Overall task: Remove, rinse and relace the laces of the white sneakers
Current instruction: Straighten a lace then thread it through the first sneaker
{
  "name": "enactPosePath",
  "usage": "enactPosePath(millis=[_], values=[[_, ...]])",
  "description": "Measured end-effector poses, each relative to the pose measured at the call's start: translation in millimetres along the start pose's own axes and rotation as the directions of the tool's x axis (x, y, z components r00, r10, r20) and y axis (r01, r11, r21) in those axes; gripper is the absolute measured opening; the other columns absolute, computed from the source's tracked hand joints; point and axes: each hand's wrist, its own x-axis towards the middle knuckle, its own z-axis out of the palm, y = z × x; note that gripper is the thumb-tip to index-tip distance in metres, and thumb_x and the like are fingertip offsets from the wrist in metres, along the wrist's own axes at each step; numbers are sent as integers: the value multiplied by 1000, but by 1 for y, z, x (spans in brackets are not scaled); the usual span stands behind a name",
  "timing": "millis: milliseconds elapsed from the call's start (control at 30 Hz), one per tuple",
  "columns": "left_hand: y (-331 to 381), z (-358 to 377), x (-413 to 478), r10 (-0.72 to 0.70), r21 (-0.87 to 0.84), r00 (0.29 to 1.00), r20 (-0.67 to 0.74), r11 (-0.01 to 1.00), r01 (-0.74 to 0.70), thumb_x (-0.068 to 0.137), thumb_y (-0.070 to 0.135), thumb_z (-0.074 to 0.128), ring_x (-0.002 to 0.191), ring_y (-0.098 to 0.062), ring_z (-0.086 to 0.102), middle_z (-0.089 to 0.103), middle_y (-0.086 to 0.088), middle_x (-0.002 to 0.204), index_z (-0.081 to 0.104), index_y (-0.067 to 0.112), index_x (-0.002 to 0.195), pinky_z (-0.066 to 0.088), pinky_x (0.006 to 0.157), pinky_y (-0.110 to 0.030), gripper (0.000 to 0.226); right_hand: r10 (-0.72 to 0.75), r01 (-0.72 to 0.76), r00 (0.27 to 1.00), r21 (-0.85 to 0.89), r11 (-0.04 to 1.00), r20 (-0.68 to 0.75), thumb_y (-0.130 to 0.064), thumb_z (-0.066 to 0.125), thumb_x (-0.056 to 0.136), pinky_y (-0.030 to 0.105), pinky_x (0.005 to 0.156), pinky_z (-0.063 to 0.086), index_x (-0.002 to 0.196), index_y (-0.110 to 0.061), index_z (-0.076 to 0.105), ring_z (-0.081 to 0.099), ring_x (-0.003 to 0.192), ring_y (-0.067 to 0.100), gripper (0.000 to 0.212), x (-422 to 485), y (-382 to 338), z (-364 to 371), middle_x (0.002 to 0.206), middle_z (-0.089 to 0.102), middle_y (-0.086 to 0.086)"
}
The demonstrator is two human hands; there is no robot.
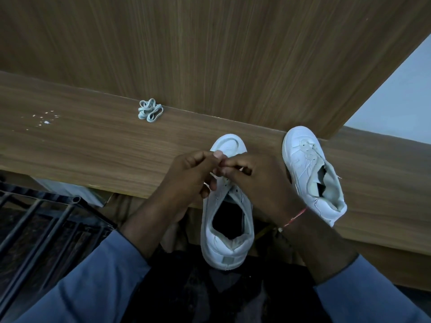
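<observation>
The left hand (186,176) and right hand (256,180) pinch the flat white lace (243,169) over the white leather sneaker (227,231), probably soft and limp, best held near its tip.

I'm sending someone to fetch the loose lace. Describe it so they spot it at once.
Start at the long brown wood-grain ledge below the upright wooden panel. Left of the two white sneakers, against the panel's foot, lies a pale shoelace bunched in loose loops. It alone lies free of any shoe and untouched.
</observation>
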Motion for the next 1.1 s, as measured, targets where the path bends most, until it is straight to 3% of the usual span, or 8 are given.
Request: enactPosePath(millis=[200,300,467,633,800,867,967,1100], values=[[-6,-36,21,-26,33,908,-418,999,43,95,15,55,45,-9,55,65,-10,72,60,9,88,43,44,-22,11,234,-237,971,-66,969,-43,-26,68,89,20,76,52,88,-20,75,67,79,2,9,3,19,-22,85,73,-11],[-4,-44,22,175,397,840,-514,916,52,89,21,61,57,-5,60,64,-3,79,47,12,103,41,47,-12,22,393,-378,916,-158,912,80,-34,72,84,29,82,53,87,-20,71,66,85,7,14,-4,32,-20,88,72,-7],[-9,-10,9,431,690,902,-12,657,-304,83,23,70,56,4,50,57,13,65,66,10,81,33,59,-16,14,440,-423,896,-176,889,64,-30,68,88,23,61,46,79,-10,70,60,64,5,22,-3,20,-17,69,69,-3],[-14,10,0,471,776,862,190,465,-425,85,23,63,70,-7,55,49,12,59,59,25,126,24,57,-18,41,421,-438,899,243,866,121,-9,62,89,31,69,48,88,-9,68,58,61,15,6,-3,-6,-30,59,64,2],[-12,6,1,484,492,841,241,686,-536,81,24,61,56,-16,57,60,-1,61,61,34,85,45,55,-28,11,245,-306,948,374,875,203,-8,52,98,27,43,38,104,-9,61,45,47,14,11,-8,-39,-28,63,60,6],[-8,9,1,484,411,871,80,780,-472,87,22,57,56,-26,57,62,-13,62,62,29,79,45,55,-33,12,213,-277,954,357,892,209,-11,51,99,24,38,34,109,-13,60,41,43,13,14,-7,-41,-30,65,61,4],[1,-1,8,213,94,937,-276,976,-195,92,14,54,46,-14,46,54,-9,55,63,18,77,37,43,-25,18,220,-259,965,362,895,145,-12,49,100,20,37,32,112,-17,60,39,43,11,17,-4,-31,-38,67,63,2],[0,-26,21,-129,-330,933,-335,944,12,95,7,44,40,-4,40,52,7,52,58,13,106,33,39,-17,19,304,-342,934,228,912,186,-14,53,99,14,39,32,106,-20,67,40,45,7,17,-6,-15,-39,72,66,1]])
